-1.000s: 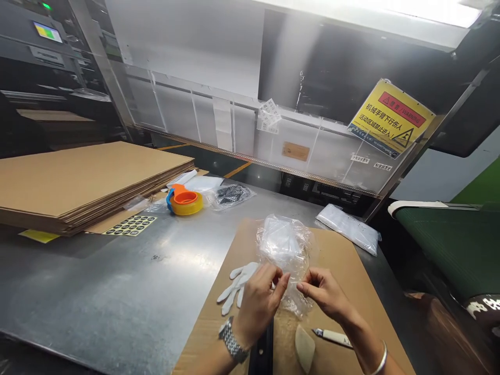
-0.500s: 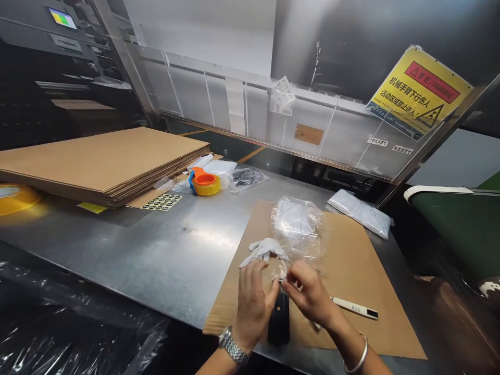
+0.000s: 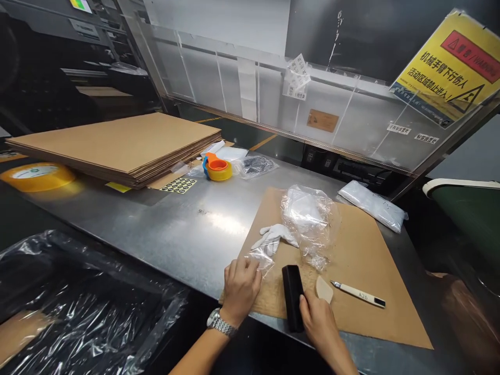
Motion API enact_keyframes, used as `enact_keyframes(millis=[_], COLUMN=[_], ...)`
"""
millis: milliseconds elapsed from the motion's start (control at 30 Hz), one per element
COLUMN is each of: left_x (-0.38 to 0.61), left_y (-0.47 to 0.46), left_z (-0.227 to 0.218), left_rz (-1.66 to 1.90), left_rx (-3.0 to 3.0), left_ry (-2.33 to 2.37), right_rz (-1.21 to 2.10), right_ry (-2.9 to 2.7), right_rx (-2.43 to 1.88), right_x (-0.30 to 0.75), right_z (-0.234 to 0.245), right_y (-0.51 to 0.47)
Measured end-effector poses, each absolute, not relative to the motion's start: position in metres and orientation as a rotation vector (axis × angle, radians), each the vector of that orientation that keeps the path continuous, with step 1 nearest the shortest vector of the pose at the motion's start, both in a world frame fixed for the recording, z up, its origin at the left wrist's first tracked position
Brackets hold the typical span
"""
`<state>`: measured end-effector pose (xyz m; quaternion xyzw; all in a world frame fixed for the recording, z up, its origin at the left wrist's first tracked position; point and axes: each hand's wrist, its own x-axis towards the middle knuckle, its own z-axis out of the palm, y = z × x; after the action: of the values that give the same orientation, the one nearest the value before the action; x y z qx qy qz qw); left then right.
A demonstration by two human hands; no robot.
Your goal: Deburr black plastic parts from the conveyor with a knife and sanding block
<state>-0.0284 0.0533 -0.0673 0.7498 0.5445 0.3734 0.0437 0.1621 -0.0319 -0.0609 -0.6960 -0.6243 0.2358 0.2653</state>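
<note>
My left hand (image 3: 240,285) is closed, pinching a small clear plastic bag (image 3: 262,260) above the cardboard sheet's left edge. My right hand (image 3: 320,320) grips the right side of a long black block-shaped piece (image 3: 292,298), thumb against it and the other fingers mostly hidden. The piece lies over the front edge of the cardboard sheet (image 3: 363,260). Just beyond the right hand is a flat, rounded beige piece (image 3: 323,289). To its right rests a craft knife (image 3: 359,295) marked A26. A white glove (image 3: 275,235) lies behind the left hand.
A bundle of clear bags (image 3: 307,208) lies on the cardboard, with a white packet (image 3: 373,205) behind. Farther left are an orange tape dispenser (image 3: 217,167), a sticker sheet (image 3: 178,185), a cardboard stack (image 3: 117,140) and a yellow tape roll (image 3: 39,177). Black plastic film (image 3: 89,302) hangs front left.
My hands have separated. The left moved left with the clear bag, while the right came down onto the black piece, now uncovered and turned. The view shifted slightly.
</note>
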Motion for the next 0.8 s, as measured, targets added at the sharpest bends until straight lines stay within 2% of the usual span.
enact_keyframes(millis=[100,200,267,333,433,633,800], left_x=[-0.026,-0.025,-0.026,-0.029,-0.035,-0.035,-0.017], left_y=[0.047,0.044,0.042,0.041,0.037,0.024,0.006], left_z=[-0.069,-0.067,-0.064,-0.062,-0.060,-0.065,-0.061], left_rz=[0.998,0.887,0.827,0.781,0.740,0.711,0.687], left_rx=[2.269,2.234,2.210,2.194,2.183,2.249,2.422], left_ry=[1.602,1.490,1.408,1.337,1.288,1.321,1.343], right_rz=[0.795,1.150,1.350,1.396,1.278,0.822,0.652], right_ry=[-1.695,-1.635,-1.558,-1.515,-1.521,-1.687,-1.947], right_rx=[-1.766,-1.650,-1.658,-1.733,-1.848,-2.067,-2.095], right_x=[0.159,0.149,0.142,0.140,0.144,0.141,0.125], right_z=[-0.056,-0.055,-0.061,-0.068,-0.072,-0.062,-0.056], right_y=[-0.048,-0.058,-0.059,-0.056,-0.050,-0.045,-0.040])
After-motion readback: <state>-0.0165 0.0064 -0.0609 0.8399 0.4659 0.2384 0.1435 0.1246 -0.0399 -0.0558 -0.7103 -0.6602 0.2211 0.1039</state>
